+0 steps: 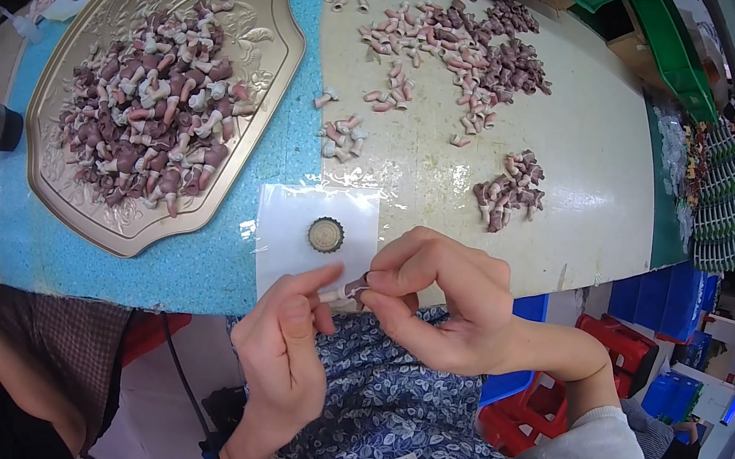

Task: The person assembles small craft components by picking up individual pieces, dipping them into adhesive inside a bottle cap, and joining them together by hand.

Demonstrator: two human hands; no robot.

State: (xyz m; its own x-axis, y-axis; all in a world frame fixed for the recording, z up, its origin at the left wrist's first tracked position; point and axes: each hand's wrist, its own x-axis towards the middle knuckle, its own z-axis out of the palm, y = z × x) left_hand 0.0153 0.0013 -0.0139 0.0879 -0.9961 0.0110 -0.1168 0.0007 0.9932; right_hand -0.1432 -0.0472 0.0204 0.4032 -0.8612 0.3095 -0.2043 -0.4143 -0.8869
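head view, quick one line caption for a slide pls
Both hands, left hand and right hand, pinch one small brown-and-white piece beside a heaped gold tray.

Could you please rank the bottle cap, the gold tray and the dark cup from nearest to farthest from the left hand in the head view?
From the left hand:
1. Bottle cap, just above it on the clear sheet.
2. Gold tray, up and to the left on the blue mat.
3. Dark cup, far left, beyond the tray.

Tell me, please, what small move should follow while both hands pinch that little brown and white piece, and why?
Probably set the small piece down on the gold tray. The left hand and right hand both pinch it at the table's edge, and the tray holds a heap of similar pieces.
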